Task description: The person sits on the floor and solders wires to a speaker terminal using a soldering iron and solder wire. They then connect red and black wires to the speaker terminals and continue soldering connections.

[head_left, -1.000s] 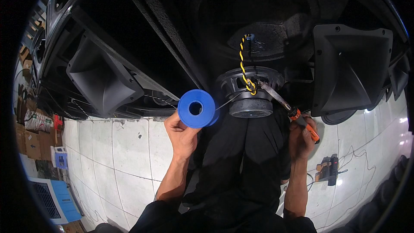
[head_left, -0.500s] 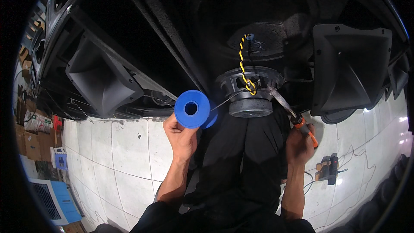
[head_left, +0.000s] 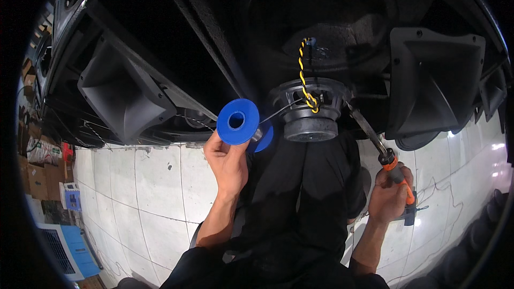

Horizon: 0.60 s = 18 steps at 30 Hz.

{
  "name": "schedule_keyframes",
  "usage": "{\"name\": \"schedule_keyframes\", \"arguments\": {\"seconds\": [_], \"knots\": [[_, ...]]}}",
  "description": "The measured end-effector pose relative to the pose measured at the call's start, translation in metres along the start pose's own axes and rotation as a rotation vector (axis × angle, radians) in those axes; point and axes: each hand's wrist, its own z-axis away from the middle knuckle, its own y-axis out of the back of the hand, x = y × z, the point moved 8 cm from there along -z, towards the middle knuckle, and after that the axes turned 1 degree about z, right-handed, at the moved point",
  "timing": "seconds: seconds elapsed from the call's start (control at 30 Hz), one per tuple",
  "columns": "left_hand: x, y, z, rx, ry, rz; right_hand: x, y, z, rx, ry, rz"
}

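A blue spool of solder wire (head_left: 247, 113) is pinched in my left hand (head_left: 227, 166), and its thin strand runs rightward to the terminals of a round speaker driver (head_left: 310, 128). The driver rests magnet toward me at my knees. A twisted yellow and black cable (head_left: 302, 72) comes out of the dark cabinet and ends at the driver's terminals. My right hand (head_left: 389, 195) is wrapped round the orange and black handle of a soldering iron (head_left: 388, 158). The iron's tip points up and left, beside the driver's right rim, apart from the terminals.
Black horn flares (head_left: 436, 83) (head_left: 126, 93) flank the opening of the speaker cabinet (head_left: 321, 0). A blue and white appliance (head_left: 69, 251) and cardboard boxes (head_left: 40, 179) stand at the far left. Thin cords lie on the white tiled floor (head_left: 155, 198) at right.
My right hand has drawn the soldering iron right and down, its tip away from the terminals. The spool in my left hand has risen slightly and tilted.
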Motion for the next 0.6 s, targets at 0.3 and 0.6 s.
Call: {"name": "schedule_keyframes", "arguments": {"seconds": [0.3,0.6], "knots": [[0.001,-0.012,-0.002,-0.037,-0.031,0.028,-0.091,-0.056,-0.049,-0.127,0.231,0.581],[-0.008,-0.018,-0.001,-0.074,0.017,0.064,-0.091,-0.11,-0.095,-0.275,0.132,0.757]]}}
